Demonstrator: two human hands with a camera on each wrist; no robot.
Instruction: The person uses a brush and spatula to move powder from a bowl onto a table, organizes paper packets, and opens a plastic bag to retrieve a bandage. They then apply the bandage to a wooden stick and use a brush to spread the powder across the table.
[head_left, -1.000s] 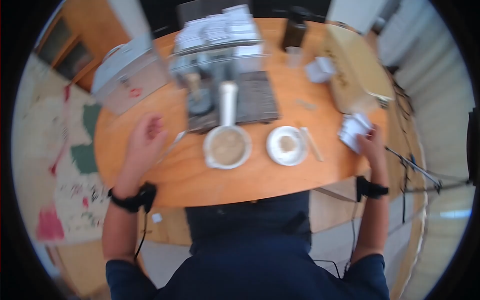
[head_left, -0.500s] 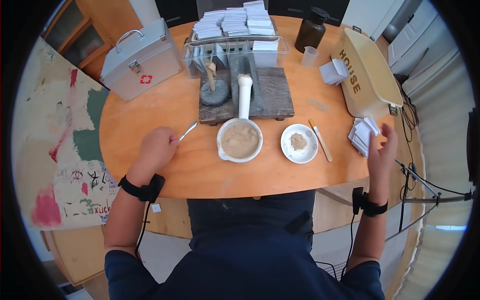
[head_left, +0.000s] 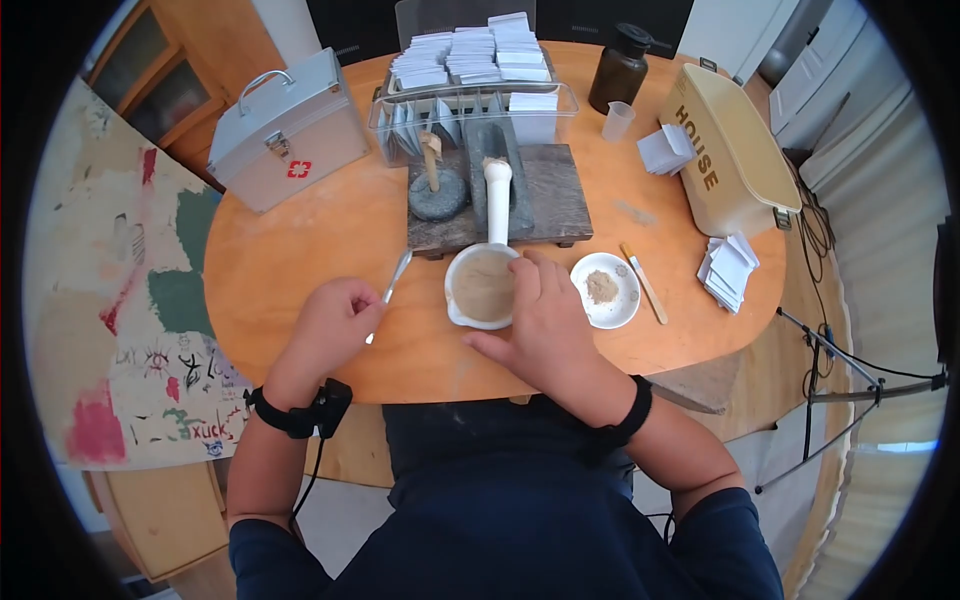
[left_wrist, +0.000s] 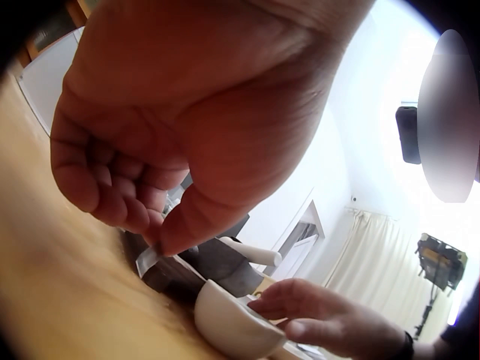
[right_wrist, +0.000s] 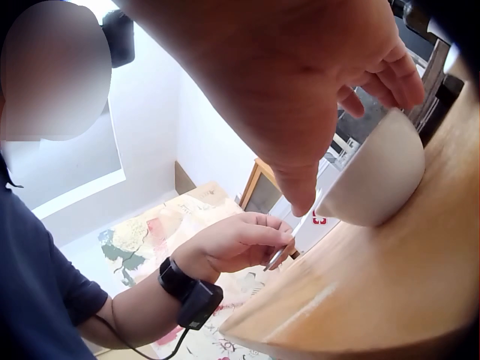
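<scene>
A white mortar [head_left: 462, 312] with a pouring lip holds brownish powder [head_left: 482, 284]. My right hand [head_left: 556, 325] reaches over its right side, fingers extended with the tips right at the rim; the thumb stands apart toward the front. In the right wrist view, the thumb and fingers straddle the mortar [right_wrist: 382, 176] without curling round it. To the mortar's left, my left hand [head_left: 330, 322] pinches a thin metal spatula [head_left: 398, 275] between thumb and forefinger, low over the table. A white pestle [head_left: 497, 195] leans back from behind the mortar onto the dark stone trough [head_left: 520, 200].
Right of the mortar are a patterned saucer [head_left: 628, 305] with some powder and a wooden-handled knife [head_left: 648, 290]. Folded paper packets [head_left: 730, 270] lie near a cream bin [head_left: 720, 165]. Behind stand a stone grinder [head_left: 438, 198], a metal case [head_left: 295, 135] and a dark bottle [head_left: 620, 70].
My right hand has left the paper packets and crossed to the mortar. My left hand has picked up the spatula from the table and moved slightly toward me and right.
</scene>
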